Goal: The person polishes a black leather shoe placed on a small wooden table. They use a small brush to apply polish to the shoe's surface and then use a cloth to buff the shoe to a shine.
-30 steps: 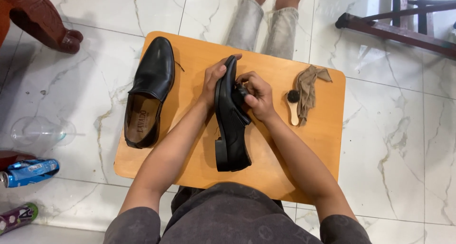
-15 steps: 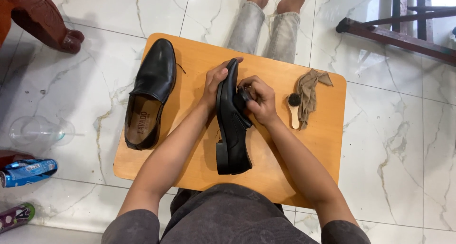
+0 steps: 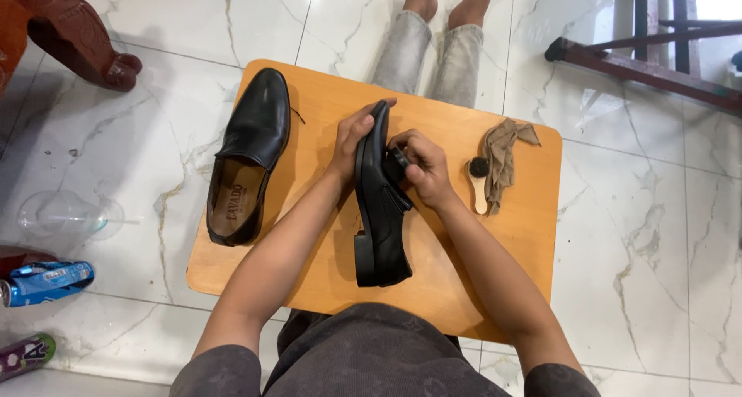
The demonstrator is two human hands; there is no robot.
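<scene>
Both hands and the tipped shoe had drifted slightly lower on the board since a second earlier.

Stiff, glossy and likely slippery, the black shoe stood on edge on the wooden board; the left hand clasped its toe, the right hand pressed a small dark applicator against its upper, fingers curled.

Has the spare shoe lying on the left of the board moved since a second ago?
No. The spare shoe keeps its place against the board edge; only the camera shifted.

On the table, one shoe lies left of the held shoe, brush right
</scene>
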